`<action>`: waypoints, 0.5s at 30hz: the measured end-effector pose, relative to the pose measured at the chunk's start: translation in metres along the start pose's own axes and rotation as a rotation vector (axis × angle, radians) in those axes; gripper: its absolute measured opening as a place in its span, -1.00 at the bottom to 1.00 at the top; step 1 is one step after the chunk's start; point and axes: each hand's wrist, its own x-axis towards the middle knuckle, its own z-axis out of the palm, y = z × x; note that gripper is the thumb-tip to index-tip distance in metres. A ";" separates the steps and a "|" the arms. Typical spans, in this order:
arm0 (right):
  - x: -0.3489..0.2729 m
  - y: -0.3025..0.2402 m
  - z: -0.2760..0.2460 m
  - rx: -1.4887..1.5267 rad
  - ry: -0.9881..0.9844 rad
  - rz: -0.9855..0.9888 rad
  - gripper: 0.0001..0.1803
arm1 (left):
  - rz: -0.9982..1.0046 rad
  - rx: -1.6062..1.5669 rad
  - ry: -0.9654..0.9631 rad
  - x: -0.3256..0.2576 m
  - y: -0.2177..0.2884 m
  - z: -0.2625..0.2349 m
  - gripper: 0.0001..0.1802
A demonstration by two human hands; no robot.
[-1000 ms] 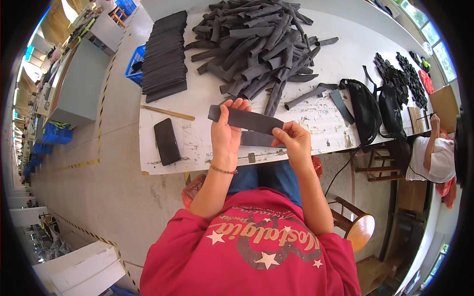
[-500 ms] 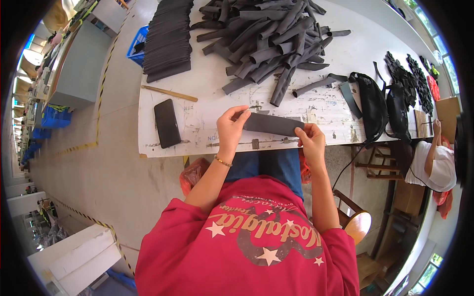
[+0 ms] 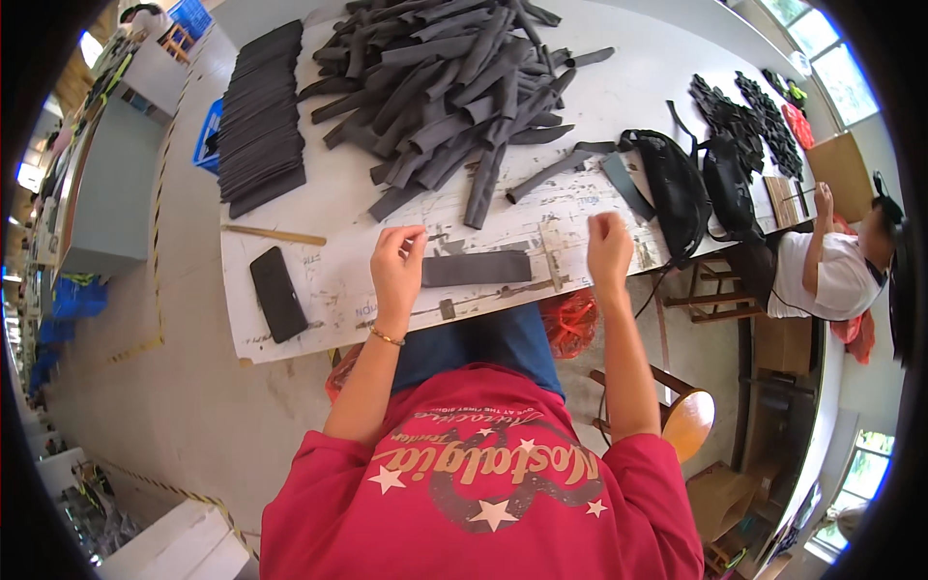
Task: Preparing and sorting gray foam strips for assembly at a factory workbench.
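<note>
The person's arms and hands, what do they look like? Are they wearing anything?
Both forearms are bare, with no gloves on the left hand or the right hand. A thin bracelet circles the left wrist. The short sleeves belong to a red T-shirt with white stars and lettering.

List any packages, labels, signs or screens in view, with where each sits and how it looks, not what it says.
Phone: flat on the white table, left of the left hand; black rectangle, screen dark.
Blue crate: beyond the table's left edge, partly hidden behind the stack of dark sheets.
Cardboard box: far right, past the table's end; brown, plain.
No signs or labels can be made out.
</note>
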 end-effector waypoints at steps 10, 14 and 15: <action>0.096 0.098 0.008 -0.937 -0.139 -0.450 -0.80 | 0.013 0.183 -0.123 0.075 -0.010 0.101 -0.77; 0.093 0.086 0.003 -1.059 -0.240 -0.628 -0.87 | -0.064 0.190 -0.235 0.081 -0.014 0.106 -0.74; 0.093 0.083 -0.001 -1.019 -0.270 -0.640 -0.89 | -0.123 0.134 -0.306 0.082 -0.013 0.105 -0.74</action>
